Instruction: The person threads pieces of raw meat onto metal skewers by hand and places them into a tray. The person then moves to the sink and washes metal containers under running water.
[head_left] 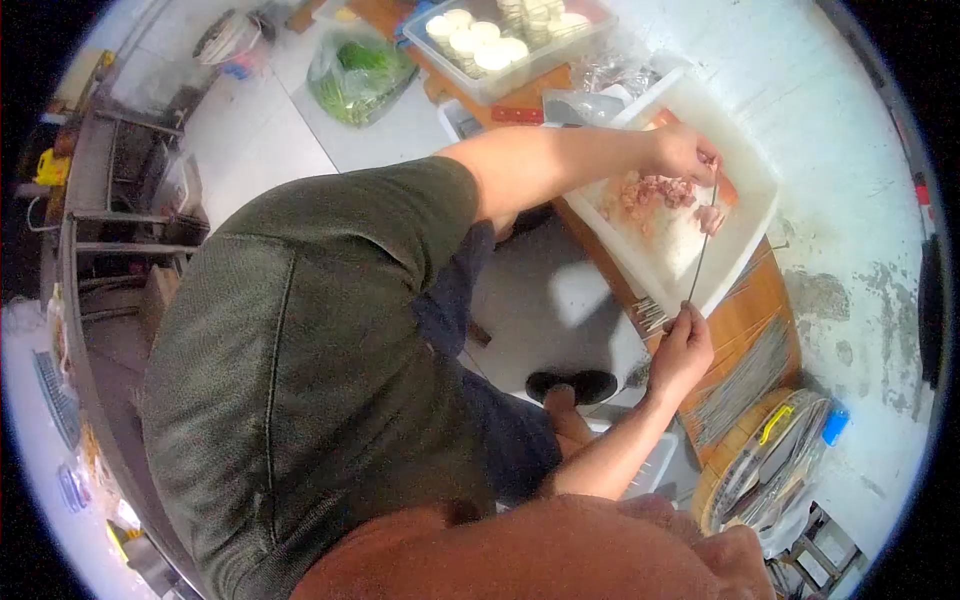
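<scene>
A thin skewer (699,265) runs between my two hands over a white tub (752,215). My left hand (687,155) is closed on its upper end, with fingertips pinched by a bit of meat. Lower down, my right hand (684,345) grips the other end near the tub's edge. One pink piece of meat (709,219) is threaded on the skewer just below my left hand. Cut raw meat (655,192) lies in a heap inside the tub. Many thin skewers (745,380) lie on the wooden table (725,335) beyond my right hand.
A red-handled cleaver (517,115) lies beside the tub. Further off stand a clear container of white rolls (485,50) and a bag of greens (360,80). A round wooden-rimmed object (715,490) stands past the skewers. A wall (845,240) rises behind the table.
</scene>
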